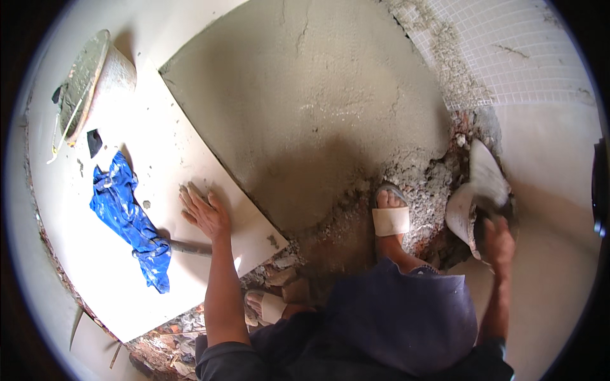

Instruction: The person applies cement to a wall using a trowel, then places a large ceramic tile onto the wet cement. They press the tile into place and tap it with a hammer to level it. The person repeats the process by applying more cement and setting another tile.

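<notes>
My left hand (204, 213) lies flat with fingers spread on a large white tile (190, 162), just left of the wet mortar bed (318, 95). The fingertips are smeared with grey mortar. At the right my right hand (499, 241) is closed around the handle of what looks like a trowel (488, 171), its pale blade blurred by motion. It is held over a pale, curved container (459, 213) beside the rough edge of the mortar; the container's inside is mostly hidden. A dark, rod-like thing (190, 247) lies beneath my left wrist.
A crumpled blue cloth (127, 216) rests on the white tile, with a mortar-caked bucket (121, 73) at the far left. Rubble (171, 349) lines the near edge. Mesh (508, 51) covers the surface at the far right. My sandalled feet stand by broken masonry (426, 209).
</notes>
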`<state>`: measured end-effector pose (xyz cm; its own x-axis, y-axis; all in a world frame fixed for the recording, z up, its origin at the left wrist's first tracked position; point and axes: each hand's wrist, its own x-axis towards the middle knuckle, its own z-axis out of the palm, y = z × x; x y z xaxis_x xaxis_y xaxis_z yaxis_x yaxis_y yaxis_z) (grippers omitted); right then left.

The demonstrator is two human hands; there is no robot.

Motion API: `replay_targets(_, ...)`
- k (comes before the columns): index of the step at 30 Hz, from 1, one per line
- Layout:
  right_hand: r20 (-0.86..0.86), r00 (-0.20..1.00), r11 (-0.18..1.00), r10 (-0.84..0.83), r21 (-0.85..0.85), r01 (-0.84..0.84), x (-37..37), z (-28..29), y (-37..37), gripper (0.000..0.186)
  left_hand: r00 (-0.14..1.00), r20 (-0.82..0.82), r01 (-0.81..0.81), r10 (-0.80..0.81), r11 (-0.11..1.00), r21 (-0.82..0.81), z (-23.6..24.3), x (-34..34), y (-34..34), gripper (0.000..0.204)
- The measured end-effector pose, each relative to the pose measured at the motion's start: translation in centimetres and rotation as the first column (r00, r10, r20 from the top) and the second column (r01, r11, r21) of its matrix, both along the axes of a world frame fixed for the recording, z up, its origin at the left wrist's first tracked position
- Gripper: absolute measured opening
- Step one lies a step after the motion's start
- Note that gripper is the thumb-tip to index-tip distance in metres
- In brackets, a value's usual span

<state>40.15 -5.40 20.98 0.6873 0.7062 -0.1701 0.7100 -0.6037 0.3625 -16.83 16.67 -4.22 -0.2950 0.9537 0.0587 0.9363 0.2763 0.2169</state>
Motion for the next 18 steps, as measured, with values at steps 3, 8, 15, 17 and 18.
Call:
replay_targets(3, 0.065, 0.996, 0.979, -0.063, -0.192, 0.074, 8.1, 4.5, -6.9, 0.034, 1.000, -0.027, -0.017, 0.017, 1.000, -0.013, 0.3, 0.4, 0.2, 0.059)
replay_targets(8, 0.136, 0.980, 0.830, -0.142, -0.523, 0.193, 16.3, -3.4, -6.2, 0.026, 0.999, -0.026, -0.034, 0.033, 0.999, -0.035, 0.7, 0.6, 0.3, 0.060)
replay_targets(15, -0.115, 0.986, 0.790, 0.120, -0.590, -0.165, 11.0, -4.1, -7.1, 0.029, 0.986, -0.158, 0.066, -0.056, 0.996, 0.062, -2.7, -1.4, -0.7, 0.058)
replay_targets(17, -0.159, 0.981, 0.787, -0.112, -0.617, -0.010, 11.4, -2.3, -7.4, 0.032, 0.985, -0.118, 0.145, -0.127, 0.977, 0.156, -4.0, -2.3, -0.4, 0.057)
replay_targets(18, -0.069, 0.997, 0.857, -0.024, -0.515, -0.016, 12.0, -1.8, -7.3, 0.028, 0.967, -0.239, 0.100, -0.082, 0.993, 0.061, -4.2, -2.9, 0.0, 0.059)
